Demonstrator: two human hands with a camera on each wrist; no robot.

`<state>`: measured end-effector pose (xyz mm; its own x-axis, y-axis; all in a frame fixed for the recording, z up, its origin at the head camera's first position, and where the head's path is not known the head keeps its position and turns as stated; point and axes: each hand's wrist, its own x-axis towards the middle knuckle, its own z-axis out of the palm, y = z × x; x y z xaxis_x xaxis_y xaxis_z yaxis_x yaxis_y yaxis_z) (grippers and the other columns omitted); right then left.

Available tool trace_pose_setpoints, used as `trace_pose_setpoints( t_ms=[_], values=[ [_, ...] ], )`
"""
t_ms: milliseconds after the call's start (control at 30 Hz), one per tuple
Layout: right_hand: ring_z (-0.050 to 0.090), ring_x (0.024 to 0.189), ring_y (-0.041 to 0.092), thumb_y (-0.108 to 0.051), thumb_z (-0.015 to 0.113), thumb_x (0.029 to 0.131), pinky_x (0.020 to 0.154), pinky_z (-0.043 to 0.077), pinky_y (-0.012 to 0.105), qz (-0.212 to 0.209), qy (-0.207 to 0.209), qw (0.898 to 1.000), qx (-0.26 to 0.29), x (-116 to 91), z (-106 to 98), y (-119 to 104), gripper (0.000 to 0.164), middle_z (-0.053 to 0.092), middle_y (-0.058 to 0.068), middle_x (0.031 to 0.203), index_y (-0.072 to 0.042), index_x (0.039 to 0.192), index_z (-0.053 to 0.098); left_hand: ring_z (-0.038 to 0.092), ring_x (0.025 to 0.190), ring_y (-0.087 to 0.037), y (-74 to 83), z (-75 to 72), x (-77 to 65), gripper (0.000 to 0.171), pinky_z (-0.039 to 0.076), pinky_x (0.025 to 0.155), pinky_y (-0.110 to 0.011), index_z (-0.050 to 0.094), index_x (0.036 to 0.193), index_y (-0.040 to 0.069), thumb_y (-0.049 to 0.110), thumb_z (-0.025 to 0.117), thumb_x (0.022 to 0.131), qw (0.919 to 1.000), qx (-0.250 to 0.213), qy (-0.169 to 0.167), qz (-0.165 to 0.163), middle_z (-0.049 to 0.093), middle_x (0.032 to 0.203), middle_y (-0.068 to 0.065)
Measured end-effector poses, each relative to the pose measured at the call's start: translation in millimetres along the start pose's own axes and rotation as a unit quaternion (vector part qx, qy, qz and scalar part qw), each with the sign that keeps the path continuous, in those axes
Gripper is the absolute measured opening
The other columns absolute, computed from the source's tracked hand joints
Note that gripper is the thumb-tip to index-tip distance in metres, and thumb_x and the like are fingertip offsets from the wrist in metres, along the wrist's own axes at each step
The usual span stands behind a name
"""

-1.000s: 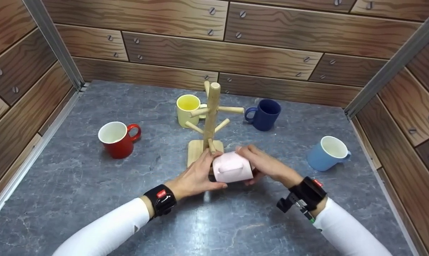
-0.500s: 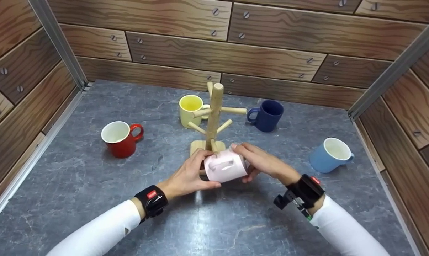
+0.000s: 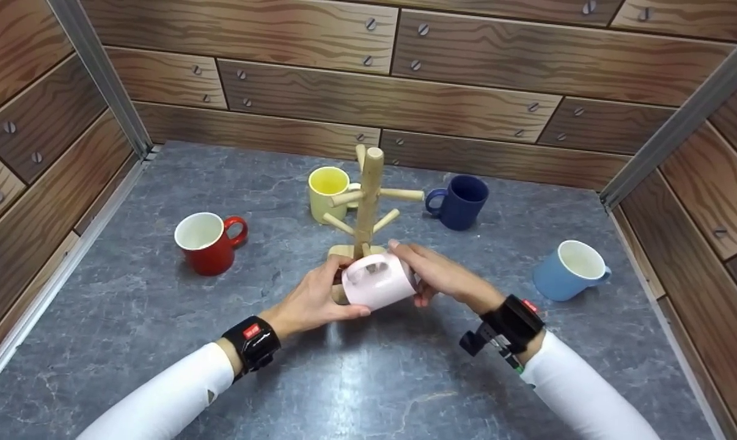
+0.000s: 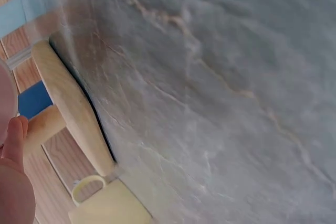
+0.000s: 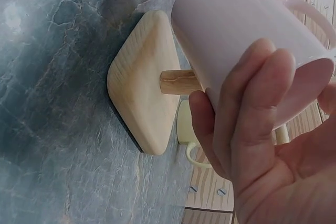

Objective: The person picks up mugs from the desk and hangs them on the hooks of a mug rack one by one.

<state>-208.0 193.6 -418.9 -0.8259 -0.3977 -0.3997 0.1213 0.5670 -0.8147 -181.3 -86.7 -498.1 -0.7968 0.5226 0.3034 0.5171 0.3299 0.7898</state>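
Observation:
A pink mug (image 3: 382, 288) lies on its side in the air, close in front of a wooden mug tree (image 3: 368, 211). My left hand (image 3: 312, 298) holds its left end, thumb below. My right hand (image 3: 445, 274) grips the right end, where the right wrist view shows the open mouth near the palm and curled fingers (image 5: 257, 98) on the side. The mug's handle (image 3: 368, 263) points up toward the tree's lowest front peg; whether they touch I cannot tell. In the left wrist view only a sliver of the mug (image 4: 6, 98) shows, beside a fingertip.
A red mug (image 3: 208, 247) stands at left, a yellow mug (image 3: 327, 198) behind the tree, a navy mug (image 3: 463, 205) back right and a light blue mug (image 3: 564, 275) at right. Several pegs stick out from the post. Wood-patterned walls (image 3: 313, 85) border the grey table (image 3: 368, 391).
Both hands have shifted the pink mug a little left and tilted it, its right end lower. Its handle has turned upward, toward the tree. The other mugs stay put.

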Motion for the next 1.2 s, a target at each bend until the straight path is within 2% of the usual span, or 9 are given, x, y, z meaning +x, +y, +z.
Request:
trace_pose_setpoints(
  t_ms=[167, 367, 467, 633, 833, 967, 1200],
  values=[
    [0.062, 0.056, 0.008, -0.061, 0.038, 0.123, 0.051, 0.056, 0.02, -0.007, 0.009, 1.0, -0.001, 3, 1, -2, 0.072, 0.066, 0.004, 0.088, 0.002, 0.151, 0.059, 0.079, 0.134, -0.039, -4.8, -1.1, 1.0, 0.07, 0.067, 0.117, -0.055, 0.057, 0.147, 0.003, 0.026, 0.099, 0.096, 0.9998, 0.011, 0.012, 0.01, 0.075, 0.153, -0.022],
    [0.063, 0.055, 0.008, -0.065, 0.037, 0.122, 0.051, 0.057, 0.022, 0.009, 0.022, 1.0, -0.011, 6, 0, -1, 0.073, 0.065, 0.003, 0.082, -0.001, 0.143, 0.064, 0.072, 0.135, -0.038, -8.8, -1.1, 3.9, 0.069, 0.067, 0.12, -0.049, 0.064, 0.143, -0.003, 0.027, 0.101, 0.093, 0.9998, 0.006, 0.02, -0.002, 0.061, 0.141, -0.022],
    [0.063, 0.055, 0.008, -0.066, 0.036, 0.122, 0.051, 0.058, 0.022, 0.014, 0.023, 0.999, -0.017, 8, 0, 0, 0.072, 0.065, 0.002, 0.081, -0.003, 0.135, 0.067, 0.072, 0.133, -0.038, -8.6, -3.0, 5.3, 0.07, 0.066, 0.12, -0.051, 0.066, 0.141, -0.003, 0.03, 0.102, 0.091, 0.9997, 0.006, 0.016, -0.017, 0.063, 0.137, -0.02],
    [0.064, 0.053, 0.007, -0.068, 0.035, 0.122, 0.051, 0.059, 0.022, 0.017, 0.021, 0.999, -0.027, 13, 1, 1, 0.071, 0.063, 0.002, 0.076, -0.006, 0.117, 0.069, 0.07, 0.137, -0.036, -9.2, -5.7, 4.6, 0.075, 0.063, 0.124, -0.055, 0.067, 0.148, -0.001, 0.031, 0.102, 0.09, 0.9993, 0.003, 0.009, -0.037, 0.066, 0.145, -0.02],
    [0.064, 0.05, 0.006, -0.069, 0.036, 0.121, 0.05, 0.058, 0.022, 0.024, 0.025, 0.999, -0.039, 16, 4, 2, 0.069, 0.06, 0.0, 0.067, -0.013, 0.091, 0.063, 0.07, 0.142, -0.038, -15.7, -7.4, 2.8, 0.083, 0.062, 0.125, -0.056, 0.063, 0.158, 0.001, 0.029, 0.102, 0.09, 0.9992, 0.014, 0.001, -0.036, 0.069, 0.154, -0.021],
    [0.064, 0.047, 0.005, -0.067, 0.035, 0.122, 0.048, 0.057, 0.021, 0.024, 0.023, 0.999, -0.038, 18, 6, 5, 0.071, 0.059, -0.001, 0.061, -0.015, 0.082, 0.061, 0.074, 0.141, -0.04, -17.2, -7.7, 2.4, 0.085, 0.063, 0.124, -0.055, 0.06, 0.158, -0.002, 0.027, 0.103, 0.09, 0.9992, 0.006, 0.001, -0.04, 0.073, 0.149, -0.021],
    [0.065, 0.047, 0.006, -0.069, 0.034, 0.121, 0.05, 0.06, 0.024, 0.026, 0.034, 0.998, -0.055, 19, 4, 9, 0.075, 0.062, 0.0, 0.06, -0.014, 0.081, 0.064, 0.078, 0.135, -0.039, -14.0, -9.4, 3.9, 0.065, 0.065, 0.121, -0.055, 0.067, 0.142, -0.001, 0.03, 0.1, 0.094, 0.9978, 0.03, -0.011, -0.058, 0.077, 0.139, -0.02]
  ],
)
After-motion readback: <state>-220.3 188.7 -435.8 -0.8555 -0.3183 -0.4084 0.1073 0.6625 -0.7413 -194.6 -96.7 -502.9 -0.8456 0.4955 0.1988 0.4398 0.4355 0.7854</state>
